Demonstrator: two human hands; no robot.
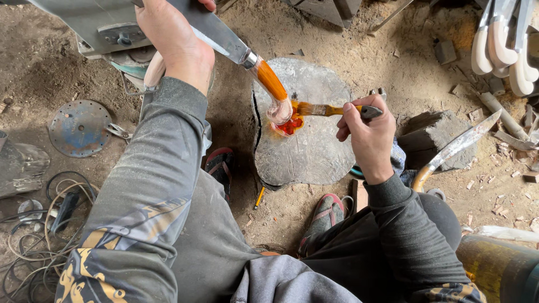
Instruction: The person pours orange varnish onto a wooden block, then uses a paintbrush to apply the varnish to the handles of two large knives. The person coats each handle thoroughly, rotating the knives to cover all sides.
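My left hand (pixel 178 42) grips the steel blade of a large knife (pixel 222 36), holding it handle-down. The knife's wooden handle (pixel 273 90) is orange on its upper part and pale at the tip, which rests on a grey wooden stump (pixel 314 151). My right hand (pixel 368 134) holds a small paintbrush (pixel 323 110) by its dark handle. The brush's bristles touch the lower end of the knife handle, and a puddle of orange-red stain (pixel 289 126) lies on the stump under it.
A second knife with a curved blade (pixel 457 146) leans on a grey block (pixel 435 134) at right. Several pale unfinished handles (pixel 502 47) stand at top right. A round metal disc (pixel 78 128), cables (pixel 39 235) and a machine (pixel 98 25) lie at left. My sandalled feet (pixel 323 216) flank the stump.
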